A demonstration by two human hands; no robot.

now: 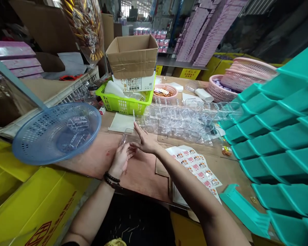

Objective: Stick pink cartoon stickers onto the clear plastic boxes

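Note:
My left hand (120,159), with a dark bead bracelet at the wrist, is closed around the near end of a small clear plastic box (129,135) just above the table. Over the right side of that box reaches my right hand (146,141). Its index finger is stretched out and its thumb points toward my left fingertips, apart from the finger. A thin pale strip (133,115) shows at the right index fingertip; whether it sticks to the finger cannot be made out. Sheets of cartoon cat and pig stickers (195,165) lie beneath my right forearm.
Many clear plastic boxes (179,119) lie beyond my right hand. A blue basket (59,131) with clear boxes stands left, a green basket (123,102) behind. Stacked teal bins (279,136) rise at the right. A pink basket (165,91) holds small brown items.

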